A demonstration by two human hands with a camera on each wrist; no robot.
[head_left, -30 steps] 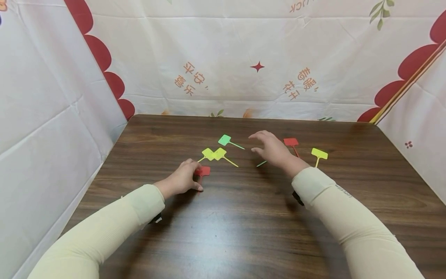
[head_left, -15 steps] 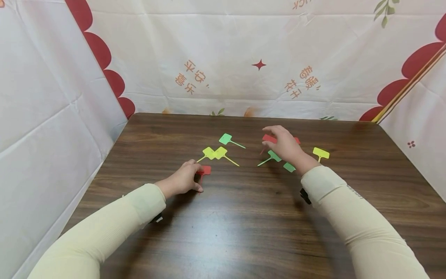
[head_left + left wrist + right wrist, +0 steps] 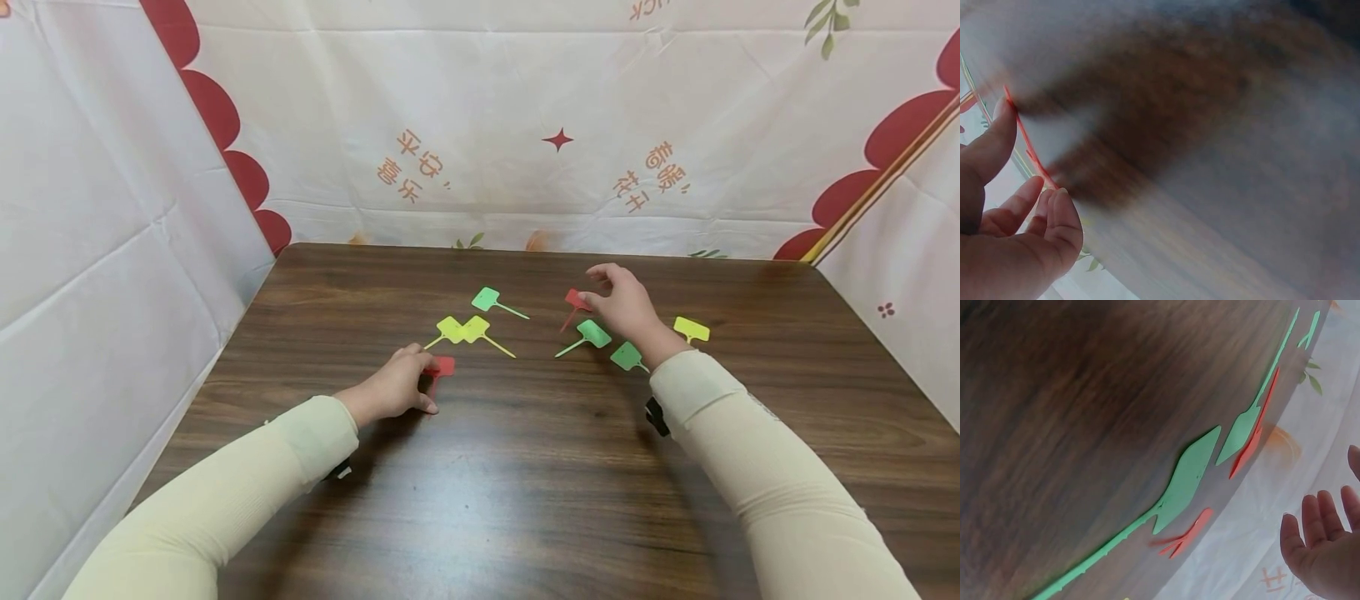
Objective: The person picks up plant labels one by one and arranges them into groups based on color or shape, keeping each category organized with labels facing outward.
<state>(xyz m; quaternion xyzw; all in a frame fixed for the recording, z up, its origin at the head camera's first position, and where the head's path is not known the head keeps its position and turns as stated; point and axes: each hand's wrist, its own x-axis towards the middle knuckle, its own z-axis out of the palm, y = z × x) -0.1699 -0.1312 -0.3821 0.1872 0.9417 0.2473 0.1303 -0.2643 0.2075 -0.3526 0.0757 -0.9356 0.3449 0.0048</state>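
In the head view my left hand holds a red T-shaped plant label at the table's middle left. The left wrist view shows the thumb at the stem tip of this red label and curled fingertips at its other end. Farther right, my right hand hovers with relaxed fingers, overlapping another red plant label. Just in front of it lie two green plant labels. In the right wrist view the right hand is apart from the labels, and a second red label shows.
Two overlapping yellow labels lie just beyond the left hand. A green label sits behind them, and a yellow label lies right of the right hand. A printed white cloth hangs behind the brown table.
My right hand has moved right and slightly back, uncovering a red label and the green labels, while covering the farther red one. The left hand has stayed in place.
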